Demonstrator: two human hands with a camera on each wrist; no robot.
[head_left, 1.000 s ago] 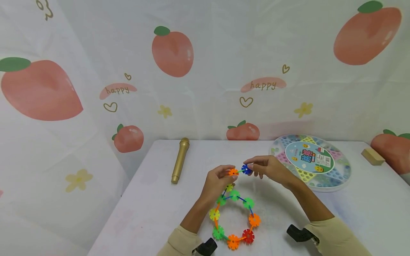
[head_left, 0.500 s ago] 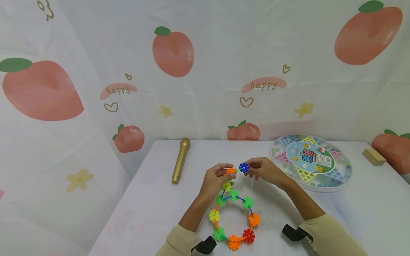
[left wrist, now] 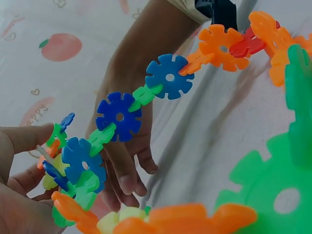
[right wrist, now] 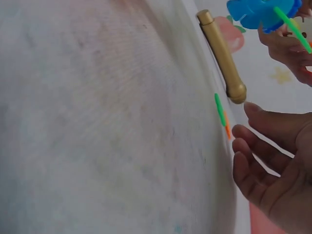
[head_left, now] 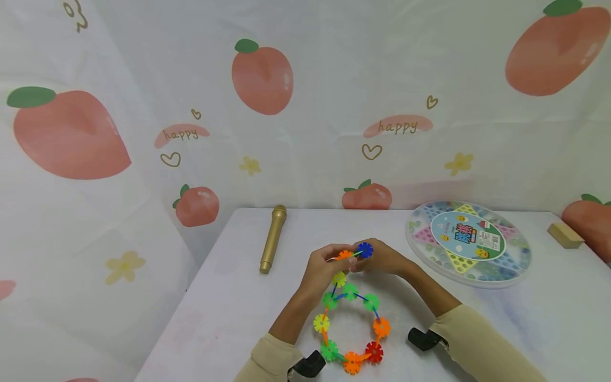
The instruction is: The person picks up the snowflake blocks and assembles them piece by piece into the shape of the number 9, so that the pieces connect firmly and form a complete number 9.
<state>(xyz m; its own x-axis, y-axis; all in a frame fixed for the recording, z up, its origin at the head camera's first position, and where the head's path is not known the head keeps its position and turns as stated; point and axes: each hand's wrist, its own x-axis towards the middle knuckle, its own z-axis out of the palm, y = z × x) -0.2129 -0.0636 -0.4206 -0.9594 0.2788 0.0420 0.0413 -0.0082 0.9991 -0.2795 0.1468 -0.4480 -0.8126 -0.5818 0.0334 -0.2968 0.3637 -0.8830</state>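
Note:
My left hand (head_left: 321,271) pinches the upper end of a chain of snowflake discs between thumb and fingers; it shows in the left wrist view as the hand (left wrist: 19,204). An orange disc (head_left: 345,255) sits at its fingertips, and a dark blue disc (head_left: 365,250) sticks out to the right. Behind the blue disc is my right hand (head_left: 382,257), close to the left fingertips. In the right wrist view that hand (right wrist: 275,165) has loosely bent fingers, apart from the thumb, with nothing between them. The chain's lower part forms a ring with a red disc (head_left: 374,352) and a green disc (head_left: 329,350).
A gold microphone (head_left: 273,239) lies at the back left of the white table (head_left: 229,323). At the back right is a round Chinese checkers board (head_left: 468,239), with a wooden block (head_left: 565,235) farther right. A peach-print curtain (head_left: 305,159) hangs behind.
My right hand has moved left from the blue disc's right side to behind it, nearer the left hand, and no longer pinches it. The left hand has kept its grip on the chain.

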